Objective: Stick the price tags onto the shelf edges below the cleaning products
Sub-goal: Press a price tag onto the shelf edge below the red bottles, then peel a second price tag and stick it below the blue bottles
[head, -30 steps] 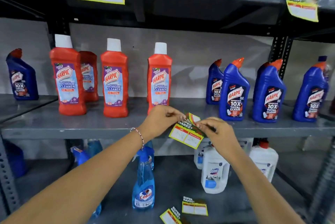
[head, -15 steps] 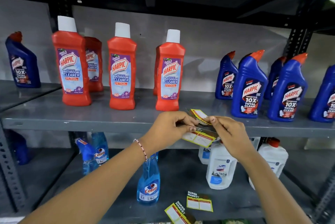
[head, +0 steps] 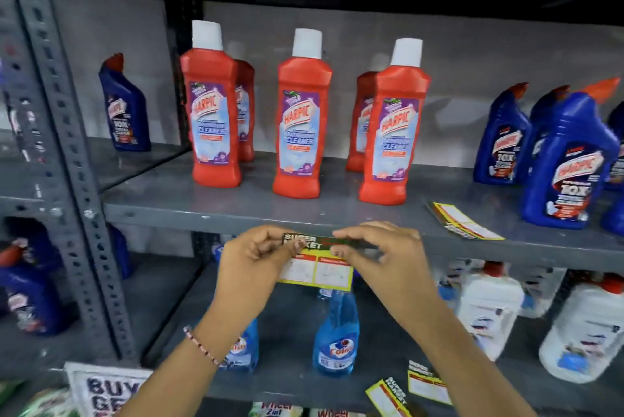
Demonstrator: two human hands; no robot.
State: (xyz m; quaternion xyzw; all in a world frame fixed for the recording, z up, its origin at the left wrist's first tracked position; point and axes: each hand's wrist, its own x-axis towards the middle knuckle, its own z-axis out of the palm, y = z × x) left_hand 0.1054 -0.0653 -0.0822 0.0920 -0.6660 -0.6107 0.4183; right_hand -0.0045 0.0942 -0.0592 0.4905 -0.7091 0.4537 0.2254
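Item, price tag point(head: 315, 264): yellow-bordered card, dark header reading "SUPER MARKET", two white price boxes whose figures are too blurred to read. It is being held flat against the front edge of the grey shelf point(head: 169, 217), directly below the middle red bottle.

Item, left hand point(head: 250, 261): fingers are pinching the tag's top left corner. A beaded bracelet point(head: 202, 347) is sitting on the wrist.

Item, right hand point(head: 378, 254): fingertips are pressing on the tag's header strip at its right end.

Item, red Harpic bottles point(head: 302, 119): white caps, labels reading "HARPIC ... CLEANER"; two more are standing half hidden behind the front row.

Item, blue Harpic bottles point(head: 570, 160): "10X" legible; the rightmost ones are being cut off by the frame edge.

Item, spare tags point(head: 462, 224): lying on the shelf top between the red and blue bottles, print blurred.

Item, loose tags point(head: 405, 389): lying on the lower shelf's front edge, "SUPER MARKET" showing.

Item, Colin spray bottles point(head: 336, 339): standing on the lower shelf, tops hidden behind the tag and hands.

Item, white sign point(head: 108, 389): "BUY" readable, remainder cut off at bottom.
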